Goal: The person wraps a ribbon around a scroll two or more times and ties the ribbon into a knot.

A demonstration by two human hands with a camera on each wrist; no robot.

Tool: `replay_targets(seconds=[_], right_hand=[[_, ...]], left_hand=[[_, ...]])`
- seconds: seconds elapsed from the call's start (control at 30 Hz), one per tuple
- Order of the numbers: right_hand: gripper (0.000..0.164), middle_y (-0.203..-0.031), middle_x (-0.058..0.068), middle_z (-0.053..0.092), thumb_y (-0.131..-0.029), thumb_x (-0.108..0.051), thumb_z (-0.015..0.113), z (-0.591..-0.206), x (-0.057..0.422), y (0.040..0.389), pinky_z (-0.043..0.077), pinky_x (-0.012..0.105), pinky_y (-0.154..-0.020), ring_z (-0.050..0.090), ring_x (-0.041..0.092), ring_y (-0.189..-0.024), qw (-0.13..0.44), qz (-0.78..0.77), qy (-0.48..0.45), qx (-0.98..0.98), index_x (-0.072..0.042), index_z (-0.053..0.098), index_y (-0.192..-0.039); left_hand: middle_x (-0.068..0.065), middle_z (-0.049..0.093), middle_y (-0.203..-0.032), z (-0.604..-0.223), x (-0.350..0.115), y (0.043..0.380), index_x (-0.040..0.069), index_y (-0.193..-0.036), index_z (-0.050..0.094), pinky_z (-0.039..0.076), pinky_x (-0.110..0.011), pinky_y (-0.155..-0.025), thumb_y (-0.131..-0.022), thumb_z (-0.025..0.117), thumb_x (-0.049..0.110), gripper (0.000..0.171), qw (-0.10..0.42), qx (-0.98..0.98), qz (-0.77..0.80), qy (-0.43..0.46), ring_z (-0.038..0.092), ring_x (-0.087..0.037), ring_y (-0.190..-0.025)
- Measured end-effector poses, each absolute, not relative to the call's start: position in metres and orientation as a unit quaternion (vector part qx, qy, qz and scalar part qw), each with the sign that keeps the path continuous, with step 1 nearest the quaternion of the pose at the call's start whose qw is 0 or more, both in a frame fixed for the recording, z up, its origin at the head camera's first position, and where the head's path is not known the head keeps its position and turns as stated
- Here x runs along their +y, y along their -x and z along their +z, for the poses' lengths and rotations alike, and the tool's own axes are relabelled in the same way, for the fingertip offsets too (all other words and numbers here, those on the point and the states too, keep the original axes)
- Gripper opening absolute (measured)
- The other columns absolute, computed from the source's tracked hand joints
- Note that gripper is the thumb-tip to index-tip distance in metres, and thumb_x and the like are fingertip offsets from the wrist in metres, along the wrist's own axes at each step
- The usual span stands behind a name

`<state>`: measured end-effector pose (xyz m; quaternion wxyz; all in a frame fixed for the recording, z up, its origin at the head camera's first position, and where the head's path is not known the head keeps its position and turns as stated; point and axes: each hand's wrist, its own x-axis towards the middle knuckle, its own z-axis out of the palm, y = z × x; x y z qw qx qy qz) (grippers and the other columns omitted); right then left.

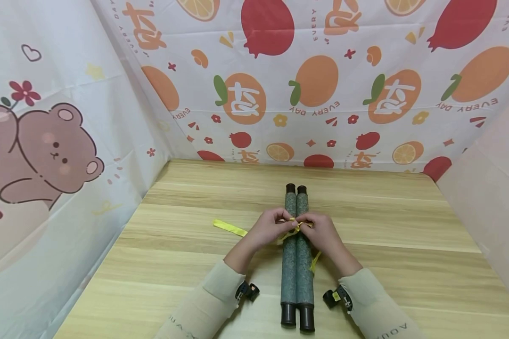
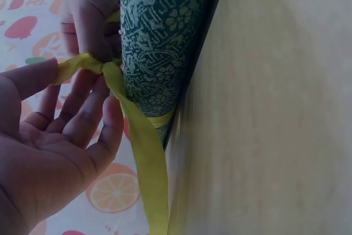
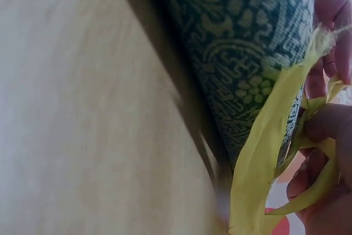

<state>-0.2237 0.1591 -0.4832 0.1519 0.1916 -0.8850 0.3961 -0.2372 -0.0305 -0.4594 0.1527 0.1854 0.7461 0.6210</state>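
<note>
A hand scroll [image 1: 289, 273] with two parallel rolls lies lengthwise on the table, covered in green patterned fabric with dark brown end knobs. Around its middle runs a yellow ribbon [image 1: 230, 228], one tail stretching left over the tabletop and another hanging at the right side. My left hand [image 1: 271, 228] pinches the ribbon above the rolls, thumb and fingers on a short loop in the left wrist view. Close beside it, my right hand [image 1: 322, 233] grips another part of the ribbon. A frayed ribbon end [image 3: 324, 42] shows in the right wrist view. Fingers partly hide the knot.
The scroll rests on a light wood-grain table [image 1: 161, 273]. Fruit-print cloth [image 1: 275, 84] hangs behind the table, and a bear-print cloth [image 1: 123, 117] hangs at the left. Small black cameras [image 1: 248, 291] are strapped at both sleeve cuffs.
</note>
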Motion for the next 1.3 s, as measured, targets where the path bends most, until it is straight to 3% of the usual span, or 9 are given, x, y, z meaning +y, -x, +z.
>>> replay_targets(seconds=[0.17, 0.3, 0.43, 0.67, 0.93, 1.13, 1.3], right_hand=[[0.017, -0.098, 0.004, 0.073, -0.085, 0.002, 0.066, -0.4825, 0.1595, 0.2235, 0.055, 0.041, -0.083, 0.068, 0.022, -0.096, 0.154, 0.403, -0.183, -0.883, -0.010, 0.077, -0.092], [0.015, -0.103, 0.005, 0.071, -0.088, -0.001, 0.068, -0.4803, 0.1594, 0.2231, 0.054, 0.043, -0.089, 0.066, 0.025, -0.103, 0.158, 0.411, -0.173, -0.881, -0.010, 0.077, -0.095], [0.016, -0.103, 0.005, 0.074, -0.090, -0.004, 0.068, -0.4774, 0.1593, 0.2215, 0.055, 0.044, -0.087, 0.068, 0.025, -0.102, 0.148, 0.425, -0.156, -0.879, -0.012, 0.076, -0.101], [0.018, -0.106, 0.004, 0.074, -0.093, -0.006, 0.065, -0.4786, 0.1597, 0.2217, 0.055, 0.040, -0.082, 0.069, 0.021, -0.099, 0.139, 0.444, -0.165, -0.869, -0.014, 0.076, -0.106], [0.016, -0.102, 0.005, 0.074, -0.092, -0.007, 0.067, -0.4795, 0.1592, 0.2203, 0.049, 0.026, -0.068, 0.061, 0.014, -0.080, 0.114, 0.461, -0.128, -0.871, -0.014, 0.077, -0.102], [0.011, -0.097, 0.007, 0.074, -0.087, -0.006, 0.071, -0.4799, 0.1589, 0.2203, 0.049, 0.022, -0.066, 0.060, 0.013, -0.080, 0.078, 0.511, -0.082, -0.852, -0.012, 0.078, -0.093], [0.005, -0.089, 0.005, 0.073, -0.086, -0.008, 0.074, -0.4802, 0.1590, 0.2206, 0.048, 0.022, -0.064, 0.058, 0.014, -0.076, 0.091, 0.513, -0.084, -0.850, -0.008, 0.075, -0.090]], left_hand=[[-0.008, 0.067, -0.101, -0.4587, -0.0314, 0.2370, 0.002, -0.096, 0.066, 0.047, -0.026, -0.060, -0.093, 0.068, 0.016, 0.014, 0.155, 0.748, 0.617, -0.190, 0.066, -0.018, -0.077], [-0.009, 0.068, -0.105, -0.4604, -0.0315, 0.2384, 0.005, -0.094, 0.067, 0.052, -0.029, -0.073, -0.092, 0.069, 0.016, 0.011, 0.134, 0.762, 0.599, -0.203, 0.066, -0.019, -0.093], [-0.007, 0.067, -0.117, -0.4628, -0.0315, 0.2393, 0.005, -0.091, 0.067, 0.052, -0.033, -0.085, -0.092, 0.070, 0.017, 0.012, 0.120, 0.769, 0.593, -0.206, 0.061, -0.020, -0.107], [-0.013, 0.068, -0.096, -0.4620, -0.0324, 0.2381, 0.002, -0.097, 0.065, 0.054, -0.033, -0.069, -0.093, 0.068, 0.013, 0.012, 0.159, 0.746, 0.613, -0.207, 0.064, -0.023, -0.081], [-0.012, 0.069, -0.093, -0.4630, -0.0323, 0.2395, 0.002, -0.096, 0.068, 0.055, -0.035, -0.069, -0.092, 0.070, 0.015, 0.014, 0.154, 0.752, 0.610, -0.194, 0.065, -0.029, -0.082], [-0.006, 0.069, -0.089, -0.4632, -0.0334, 0.2407, 0.008, -0.094, 0.073, 0.050, -0.028, -0.062, -0.089, 0.073, 0.021, 0.013, 0.149, 0.773, 0.586, -0.191, 0.060, -0.021, -0.074], [-0.003, 0.069, -0.089, -0.4621, -0.0334, 0.2402, 0.009, -0.093, 0.074, 0.048, -0.023, -0.062, -0.089, 0.073, 0.020, 0.012, 0.147, 0.782, 0.575, -0.192, 0.059, -0.014, -0.075]])
